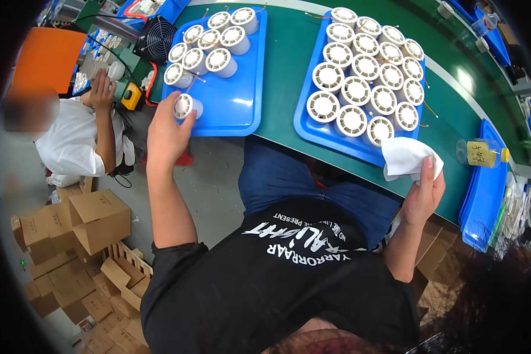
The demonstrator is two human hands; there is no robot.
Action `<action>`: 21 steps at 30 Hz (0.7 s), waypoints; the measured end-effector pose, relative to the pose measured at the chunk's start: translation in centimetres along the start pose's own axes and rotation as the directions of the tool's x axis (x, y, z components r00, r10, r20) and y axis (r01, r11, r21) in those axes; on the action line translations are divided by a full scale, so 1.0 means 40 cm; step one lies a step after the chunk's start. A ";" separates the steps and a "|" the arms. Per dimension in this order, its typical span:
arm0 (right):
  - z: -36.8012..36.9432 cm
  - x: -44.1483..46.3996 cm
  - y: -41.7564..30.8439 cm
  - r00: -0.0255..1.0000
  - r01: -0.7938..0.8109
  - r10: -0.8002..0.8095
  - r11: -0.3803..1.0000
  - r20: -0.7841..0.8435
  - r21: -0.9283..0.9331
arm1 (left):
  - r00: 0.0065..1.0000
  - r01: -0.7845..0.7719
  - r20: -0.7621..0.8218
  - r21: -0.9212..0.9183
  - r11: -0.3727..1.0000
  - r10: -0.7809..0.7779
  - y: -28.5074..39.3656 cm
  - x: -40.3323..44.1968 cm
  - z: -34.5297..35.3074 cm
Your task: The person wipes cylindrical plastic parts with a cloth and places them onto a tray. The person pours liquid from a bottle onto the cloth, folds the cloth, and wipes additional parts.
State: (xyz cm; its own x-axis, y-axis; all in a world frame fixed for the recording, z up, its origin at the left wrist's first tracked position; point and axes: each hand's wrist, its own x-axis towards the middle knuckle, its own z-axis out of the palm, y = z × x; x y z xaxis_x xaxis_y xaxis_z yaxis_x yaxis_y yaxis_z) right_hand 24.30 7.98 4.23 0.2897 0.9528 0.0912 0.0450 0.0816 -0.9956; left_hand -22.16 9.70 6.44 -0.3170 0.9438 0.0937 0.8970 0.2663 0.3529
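My left hand (169, 131) is closed around a white cylindrical housing with a slotted round top (184, 107), at the near left corner of the left blue tray (233, 112). Several more such housings, some with thin wires, stand farther back on that tray. My right hand (422, 197) pinches a white cloth (408, 157) close to the near right corner of the right blue tray (312, 133). Rows of the same white housings (355, 91) fill much of this right tray. The cloth hides part of that tray's corner.
Both trays rest on a green table (280, 112). At the right are a clear bottle with a yellow label (481, 153) and stacked blue trays (484, 203). A co-worker in white (76, 135) sits left, near a black fan (156, 38). Cardboard boxes (100, 221) are piled lower left.
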 end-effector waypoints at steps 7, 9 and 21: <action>0.093 -0.049 -0.069 0.919 -0.221 0.202 0.975 0.340 0.019 | 0.855 -0.215 0.158 -0.760 0.613 0.495 0.207 -0.124 -0.007; 0.117 -0.073 -0.037 0.833 -0.383 0.347 0.924 0.431 -0.005 | 0.695 -0.376 0.112 -0.786 0.491 0.711 0.268 -0.151 -0.004; 0.123 -0.184 -0.080 0.756 -0.589 0.443 0.781 0.482 0.206 | 0.604 -0.125 0.093 -0.970 0.210 0.791 0.341 -0.210 0.110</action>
State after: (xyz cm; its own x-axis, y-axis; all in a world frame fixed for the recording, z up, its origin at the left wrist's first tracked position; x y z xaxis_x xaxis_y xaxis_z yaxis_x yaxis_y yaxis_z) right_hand 17.34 2.15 6.64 -0.2218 0.8976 -0.3809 -0.3327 -0.4369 -0.8358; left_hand -5.90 6.28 6.36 0.5472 0.7991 0.2490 -0.0713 -0.2519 0.9651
